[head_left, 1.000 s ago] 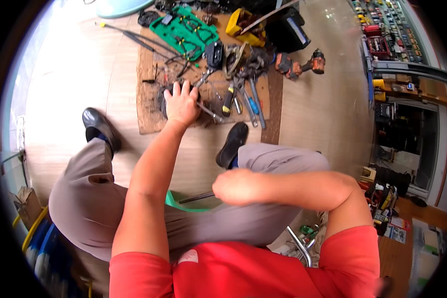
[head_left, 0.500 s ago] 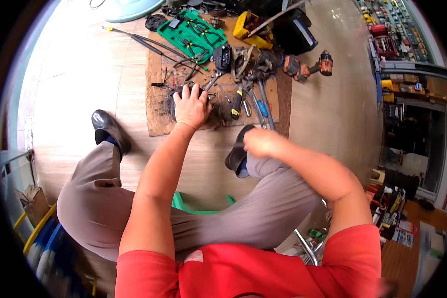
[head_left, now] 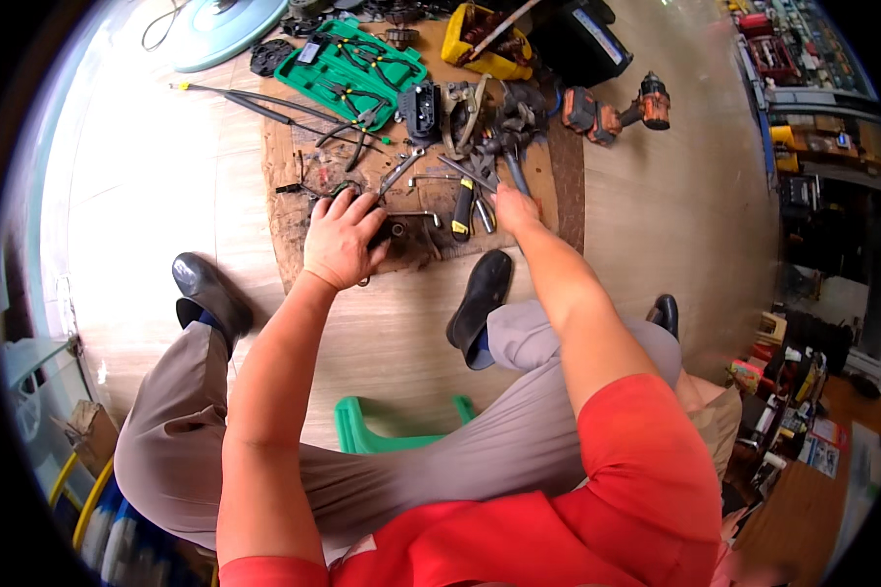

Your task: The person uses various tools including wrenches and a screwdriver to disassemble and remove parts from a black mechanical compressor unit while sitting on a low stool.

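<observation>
My left hand (head_left: 343, 240) lies with spread fingers on a grimy dark part (head_left: 395, 240) on stained cardboard (head_left: 284, 235). An L-shaped metal tool (head_left: 416, 213) lies just beyond it. My right hand (head_left: 514, 207) is closed round a thin metal bar (head_left: 465, 168), low over the tool pile. Beside that hand are a black-and-yellow handled tool (head_left: 463, 210), a small steel cylinder (head_left: 483, 213) and several wrenches and dirty parts, partly hidden by my fingers.
A green plier case (head_left: 308, 73), a yellow container (head_left: 504, 64), a black box (head_left: 592, 49) and an orange drill (head_left: 651, 103) border the work area. A green stool (head_left: 357, 426) is under my legs. Another person's leg (head_left: 703, 393) shows at right. Shelves crowd the right side.
My right arm has reached forward from my lap to the tools, carrying the bar. My left hand stays on the dark part. Another person's leg and shoe have come into view at right.
</observation>
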A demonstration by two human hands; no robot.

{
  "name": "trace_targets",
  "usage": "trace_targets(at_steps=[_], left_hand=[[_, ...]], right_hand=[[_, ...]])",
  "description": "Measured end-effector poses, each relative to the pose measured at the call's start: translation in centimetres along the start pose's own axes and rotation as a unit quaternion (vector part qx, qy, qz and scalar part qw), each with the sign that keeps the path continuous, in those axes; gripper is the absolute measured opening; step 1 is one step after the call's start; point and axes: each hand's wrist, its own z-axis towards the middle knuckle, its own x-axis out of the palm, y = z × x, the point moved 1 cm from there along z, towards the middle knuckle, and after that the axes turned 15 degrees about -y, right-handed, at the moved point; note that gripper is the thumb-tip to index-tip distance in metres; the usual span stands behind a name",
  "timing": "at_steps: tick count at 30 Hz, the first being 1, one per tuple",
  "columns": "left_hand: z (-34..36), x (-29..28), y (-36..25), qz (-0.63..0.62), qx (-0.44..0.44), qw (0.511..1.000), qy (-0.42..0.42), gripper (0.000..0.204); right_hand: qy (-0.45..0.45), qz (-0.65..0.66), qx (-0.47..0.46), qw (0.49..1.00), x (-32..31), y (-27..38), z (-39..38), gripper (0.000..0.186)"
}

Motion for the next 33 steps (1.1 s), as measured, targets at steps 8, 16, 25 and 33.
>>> trace_targets(at_steps=[8, 16, 25, 33], left_hand=[[0.0, -0.3, 0.7, 0.012, -0.027, 1.0, 0.006, 0.056], [-0.3, 0.1, -0.4, -0.07, -0.097, 0.989, -0.084, 0.076], [-5.9, 2.5, -4.2, -0.029, -0.388, 0.894, -0.223, 0.108], [-7.0, 1.9, -3.5, -0.114, -0.378, 0.893, -0.215, 0.109]], right_hand=[[-0.022, 0.018, -0.042, 0.999, 1.4, 9.4, -1.0, 0.024], [0.063, 0.057, -0.144, 0.986, 4.3, 13.1, -4.1, 0.025], [0.231, 0.29, 0.059, 0.927, -1.3, 13.9, -5.3, 0.042], [0.391, 0.391, 0.213, 0.805, -5.1, 15.7, -10.4, 0.008]])
